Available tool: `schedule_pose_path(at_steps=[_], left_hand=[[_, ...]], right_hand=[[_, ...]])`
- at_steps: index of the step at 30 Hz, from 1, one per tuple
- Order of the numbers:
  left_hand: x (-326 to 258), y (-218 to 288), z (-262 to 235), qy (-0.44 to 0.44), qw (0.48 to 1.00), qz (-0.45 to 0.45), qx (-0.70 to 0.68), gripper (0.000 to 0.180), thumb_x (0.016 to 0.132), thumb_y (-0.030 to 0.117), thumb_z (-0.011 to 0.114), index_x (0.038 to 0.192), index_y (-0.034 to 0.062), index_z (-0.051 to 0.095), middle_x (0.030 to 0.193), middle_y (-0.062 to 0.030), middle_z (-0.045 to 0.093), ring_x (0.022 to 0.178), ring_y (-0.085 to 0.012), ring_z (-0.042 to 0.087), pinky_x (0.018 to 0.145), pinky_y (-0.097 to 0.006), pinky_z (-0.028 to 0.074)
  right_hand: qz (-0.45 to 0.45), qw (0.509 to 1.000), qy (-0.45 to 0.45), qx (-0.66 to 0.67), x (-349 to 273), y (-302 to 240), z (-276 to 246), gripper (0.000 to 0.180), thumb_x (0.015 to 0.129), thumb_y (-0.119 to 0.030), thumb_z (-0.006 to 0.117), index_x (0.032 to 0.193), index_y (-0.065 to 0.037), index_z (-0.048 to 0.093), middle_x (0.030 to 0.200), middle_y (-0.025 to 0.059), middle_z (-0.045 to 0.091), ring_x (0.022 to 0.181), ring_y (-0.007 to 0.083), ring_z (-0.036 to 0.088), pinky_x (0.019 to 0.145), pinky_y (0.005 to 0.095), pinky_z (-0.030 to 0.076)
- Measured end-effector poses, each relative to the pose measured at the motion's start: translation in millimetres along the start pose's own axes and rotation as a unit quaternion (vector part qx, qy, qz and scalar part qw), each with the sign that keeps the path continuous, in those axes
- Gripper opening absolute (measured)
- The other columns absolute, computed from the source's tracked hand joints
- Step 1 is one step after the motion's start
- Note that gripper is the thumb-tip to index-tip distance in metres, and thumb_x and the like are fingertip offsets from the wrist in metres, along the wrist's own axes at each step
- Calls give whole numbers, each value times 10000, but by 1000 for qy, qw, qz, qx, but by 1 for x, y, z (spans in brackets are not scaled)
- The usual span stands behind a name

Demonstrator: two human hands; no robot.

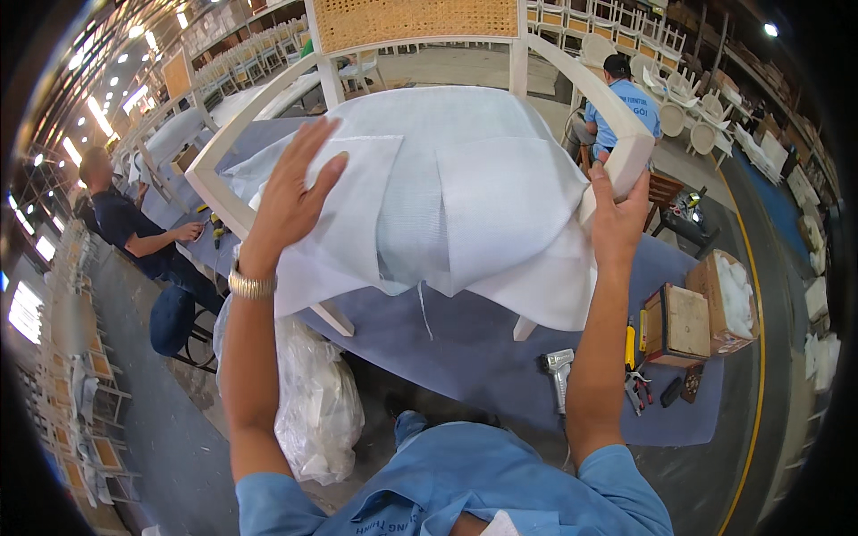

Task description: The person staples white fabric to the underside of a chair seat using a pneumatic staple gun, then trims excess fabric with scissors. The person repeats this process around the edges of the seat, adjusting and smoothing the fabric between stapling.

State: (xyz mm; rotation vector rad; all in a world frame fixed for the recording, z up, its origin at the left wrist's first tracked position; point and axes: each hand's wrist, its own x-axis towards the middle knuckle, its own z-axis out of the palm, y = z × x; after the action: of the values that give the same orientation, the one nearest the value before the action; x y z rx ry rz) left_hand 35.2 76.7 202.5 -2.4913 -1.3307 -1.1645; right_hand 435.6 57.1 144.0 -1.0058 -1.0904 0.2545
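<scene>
In front of me an armchair with a pale wooden frame (pixel 615 103) and a woven cane back (pixel 418 20) stands on a grey-blue covered table. White fabric (pixel 483 183) is draped over its seat, with loose flaps hanging at the front and a loose thread below. My left hand (pixel 299 183) is spread flat over the fabric at the left, its fingers apart. Whether its palm touches the cloth I cannot tell. My right hand (pixel 618 210) grips the right armrest post of the chair, thumb on the near side.
A silver air staple gun (pixel 559 371) lies on the table (pixel 465 348), near pliers (pixel 637 389), a yellow-handled cutter (pixel 630 347) and cardboard boxes (pixel 677 323). A plastic bag (pixel 317 406) hangs below the table's left edge. Co-workers sit at left (pixel 134 214) and far right (pixel 623 107).
</scene>
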Motion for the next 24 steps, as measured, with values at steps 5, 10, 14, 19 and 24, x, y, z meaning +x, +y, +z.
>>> schedule_pose_path(at_steps=[5, 10, 14, 19, 24], left_hand=[[-3, -54, 14, -192, 941, -202, 193, 630, 1035, 614, 379, 1534, 239, 466, 1592, -204, 405, 1497, -425, 320, 1223, -461, 253], [-26, -71, -1, -173, 937, -216, 215, 621, 1045, 581, 402, 1532, 199, 466, 1578, -222, 415, 1469, -435, 363, 1214, -462, 274], [-20, -85, -4, -173, 961, -139, 167, 582, 1055, 451, 500, 1501, 77, 481, 1524, -250, 469, 1411, -446, 434, 1184, -456, 329], [-17, 3, 3, -37, 977, -6, 208, 584, 1012, 289, 618, 1509, 26, 462, 1593, -203, 400, 1503, -368, 326, 1220, -492, 262], [-52, 64, 79, -152, 952, 108, 243, 904, 870, 321, 734, 1609, 81, 273, 1642, -132, 340, 1527, -347, 286, 1236, -542, 217]], right_hand=[[-238, 952, 180, -70, -7, -66, -14, 553, 948, -142, 677, 1449, 3, 494, 1385, 199, 584, 1255, 303, 573, 1082, 415, 430], [-421, 879, -93, -206, 18, -154, 20, 498, 979, -296, 643, 1406, -47, 582, 1417, 217, 581, 1346, 362, 517, 1116, 406, 384], [-339, 854, -202, -340, 7, -68, 77, 640, 980, -581, 506, 1446, -147, 565, 1507, 142, 522, 1391, 347, 464, 1148, 527, 318], [-206, 836, -316, -399, -34, -10, 54, 596, 975, -558, 496, 1415, -165, 584, 1461, 127, 549, 1381, 317, 472, 1169, 569, 292], [-214, 963, -77, -147, -102, 4, 3, 367, 878, -262, 701, 1211, -109, 702, 1252, 122, 666, 1227, 318, 584, 1101, 484, 410]])
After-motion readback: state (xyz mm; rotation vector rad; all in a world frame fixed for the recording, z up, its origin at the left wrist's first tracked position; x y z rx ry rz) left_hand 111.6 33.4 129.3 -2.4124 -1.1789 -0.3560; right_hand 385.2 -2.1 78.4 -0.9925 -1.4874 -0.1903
